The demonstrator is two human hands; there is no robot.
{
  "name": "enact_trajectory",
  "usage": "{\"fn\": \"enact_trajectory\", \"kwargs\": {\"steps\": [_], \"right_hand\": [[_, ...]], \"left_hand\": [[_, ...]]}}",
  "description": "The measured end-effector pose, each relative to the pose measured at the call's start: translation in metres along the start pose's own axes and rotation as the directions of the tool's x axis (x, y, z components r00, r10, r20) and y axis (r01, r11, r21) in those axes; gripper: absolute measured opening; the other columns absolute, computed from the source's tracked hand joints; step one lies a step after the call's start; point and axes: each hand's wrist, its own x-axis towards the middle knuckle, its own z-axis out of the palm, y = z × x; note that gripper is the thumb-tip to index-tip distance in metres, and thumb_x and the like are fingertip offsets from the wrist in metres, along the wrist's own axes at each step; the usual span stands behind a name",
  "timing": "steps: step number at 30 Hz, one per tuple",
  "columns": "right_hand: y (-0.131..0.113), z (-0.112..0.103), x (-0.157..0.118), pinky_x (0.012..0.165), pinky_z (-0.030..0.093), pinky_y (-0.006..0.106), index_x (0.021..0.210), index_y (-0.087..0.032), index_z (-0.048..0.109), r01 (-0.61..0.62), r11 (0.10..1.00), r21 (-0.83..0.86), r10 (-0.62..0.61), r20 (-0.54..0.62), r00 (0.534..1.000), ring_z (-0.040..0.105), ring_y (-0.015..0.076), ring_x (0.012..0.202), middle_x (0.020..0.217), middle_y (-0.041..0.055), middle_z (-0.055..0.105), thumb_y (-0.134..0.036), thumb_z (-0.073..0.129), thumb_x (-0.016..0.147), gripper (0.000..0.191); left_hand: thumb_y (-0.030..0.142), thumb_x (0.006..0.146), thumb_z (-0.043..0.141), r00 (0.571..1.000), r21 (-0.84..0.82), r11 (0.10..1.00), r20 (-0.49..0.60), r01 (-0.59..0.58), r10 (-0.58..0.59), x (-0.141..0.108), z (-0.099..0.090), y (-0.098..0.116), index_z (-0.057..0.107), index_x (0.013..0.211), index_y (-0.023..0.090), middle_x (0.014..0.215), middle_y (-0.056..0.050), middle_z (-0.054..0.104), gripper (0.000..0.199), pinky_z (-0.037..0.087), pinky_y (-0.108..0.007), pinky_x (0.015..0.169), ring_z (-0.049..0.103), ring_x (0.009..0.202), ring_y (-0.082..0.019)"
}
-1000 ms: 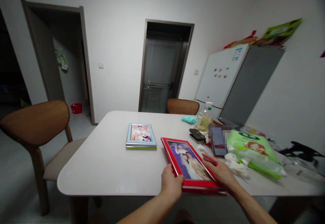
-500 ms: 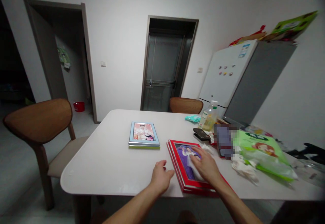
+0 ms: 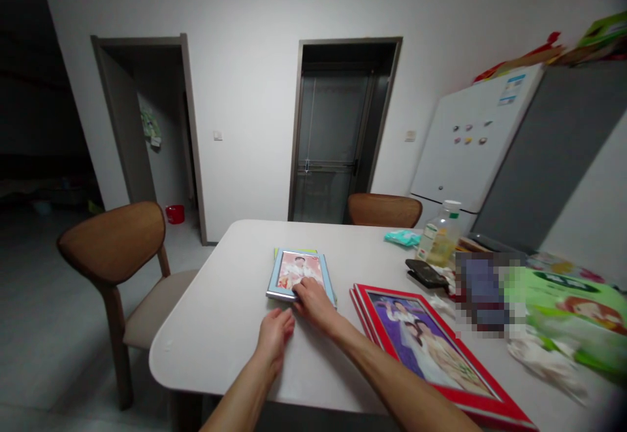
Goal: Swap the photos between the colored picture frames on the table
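Observation:
A light-blue picture frame (image 3: pixel 298 268) with a photo lies on top of a yellow-green frame (image 3: pixel 309 250), whose far edge shows behind it. My right hand (image 3: pixel 313 298) grips the near right part of the blue frame, fingers on top and thumb at its front edge. Just in front of that edge is my left hand (image 3: pixel 275 334), its fingers loosely bent and nothing visible in them. To the right, a larger red picture frame (image 3: pixel 435 347) with a purple photo rests on another red frame; my right forearm passes over its near left side.
On the right of the white table (image 3: pixel 220 327) are a plastic bottle (image 3: pixel 439 236), a black wallet-like item (image 3: pixel 426 274), a teal packet (image 3: pixel 402 238), crumpled tissues (image 3: pixel 546 357) and a green tissue pack (image 3: pixel 578 308). Wooden chairs (image 3: pixel 117 242) stand at the left and far side.
My right hand has left the red frame and taken hold of the blue one, which now sits nearer, off the green frame's edge. My left hand has moved left towards it. The view has turned left.

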Motion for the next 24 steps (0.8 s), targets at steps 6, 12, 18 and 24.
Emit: {"fn": "enact_trajectory", "kwargs": {"steps": [6, 12, 18, 24], "right_hand": [[-0.031, -0.023, -0.047, 0.079, 0.037, 0.034, 0.089, -0.018, 0.053, 0.107, 0.955, 0.275, -0.066, -0.153, 0.986, 0.045, 0.0189, 0.088, 0.092, 0.0074, 0.051, -0.014, 0.050, 0.069, 0.021], [-0.051, -0.050, -0.081, 0.090, 0.034, 0.039, 0.103, -0.023, 0.051, 0.010, 0.513, 0.858, 0.124, -0.086, 0.989, 0.042, 0.0207, 0.109, 0.117, 0.0061, 0.048, -0.018, 0.053, 0.066, 0.038], [-0.053, -0.076, -0.112, 0.083, 0.040, 0.038, 0.120, -0.025, 0.040, -0.035, -0.328, 0.944, 0.374, 0.164, 0.913, 0.053, 0.0214, 0.099, 0.111, 0.0057, 0.057, -0.041, 0.046, 0.074, 0.049], [-0.033, -0.073, -0.144, 0.080, 0.043, 0.035, 0.122, -0.024, 0.039, -0.248, -0.325, 0.913, 0.420, 0.374, 0.827, 0.058, 0.0207, 0.090, 0.101, 0.0064, 0.062, -0.037, 0.057, 0.068, 0.058]], "left_hand": [[0.033, 0.067, 0.062, 0.975, -0.208, 0.962, 0.096, -0.179, 0.202, -0.025, 0.009, 0.005, 0.055, 0.099, 0.014, 0.098, -0.007, 0.062, 0.038, 0.043, -0.027, 0.080, 0.057, 0.093, -0.019], [0.021, 0.076, 0.050, 0.825, 0.249, 0.788, 0.112, -0.563, 0.554, -0.075, 0.010, 0.016, 0.048, 0.113, 0.013, 0.112, -0.010, 0.056, 0.038, 0.039, -0.032, 0.089, 0.051, 0.104, -0.022], [0.009, 0.076, 0.042, 0.388, 0.488, 0.035, 0.646, -0.872, 0.657, -0.108, -0.008, 0.019, 0.037, 0.122, 0.016, 0.124, -0.011, 0.046, 0.047, 0.037, -0.038, 0.094, 0.040, 0.115, -0.021], [0.015, 0.079, 0.041, 0.253, 0.435, -0.393, 0.865, -0.810, 0.434, -0.123, -0.018, 0.010, 0.046, 0.114, 0.012, 0.113, -0.014, 0.056, 0.035, 0.049, -0.033, 0.080, 0.053, 0.102, -0.023]]}}
